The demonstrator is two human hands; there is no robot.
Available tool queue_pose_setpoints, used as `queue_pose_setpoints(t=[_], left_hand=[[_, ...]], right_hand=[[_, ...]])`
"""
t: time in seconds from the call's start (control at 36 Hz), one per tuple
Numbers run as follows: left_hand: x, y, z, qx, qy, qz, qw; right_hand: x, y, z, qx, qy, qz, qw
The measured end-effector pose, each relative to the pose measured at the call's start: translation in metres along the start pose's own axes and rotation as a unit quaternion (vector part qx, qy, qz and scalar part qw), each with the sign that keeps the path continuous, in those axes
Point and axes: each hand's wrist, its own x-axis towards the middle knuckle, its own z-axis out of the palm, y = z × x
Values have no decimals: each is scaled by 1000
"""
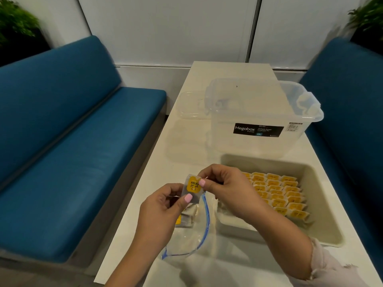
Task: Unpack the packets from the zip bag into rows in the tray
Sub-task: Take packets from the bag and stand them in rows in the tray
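Note:
Both hands hold one packet (193, 188), grey with a yellow "RELAX" label, above the table. My left hand (165, 208) pinches its lower edge with the thumb. My right hand (226, 188) pinches its top right corner. Beneath them lies the clear zip bag (194, 230) with a blue seal, open, with a few packets (185, 217) still showing inside. To the right stands the beige tray (323, 206), which holds several rows of yellow-labelled packets (277, 195).
A clear Megabox storage bin (261, 117) stands behind the tray, with clear lids (190, 104) to its left on the white table (232, 69). Blue benches (83, 141) flank the table on both sides.

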Motion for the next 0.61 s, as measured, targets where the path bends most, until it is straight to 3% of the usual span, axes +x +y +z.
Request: queue_pose_setpoints(t=[0.25, 0.61], left_hand=[[4, 2, 5, 22, 22, 37, 999], [11, -4, 35, 106, -24, 42, 993]], right_hand=[[-1, 2, -14, -33, 18, -2, 999], [-7, -5, -53, -231, 18, 5, 973]])
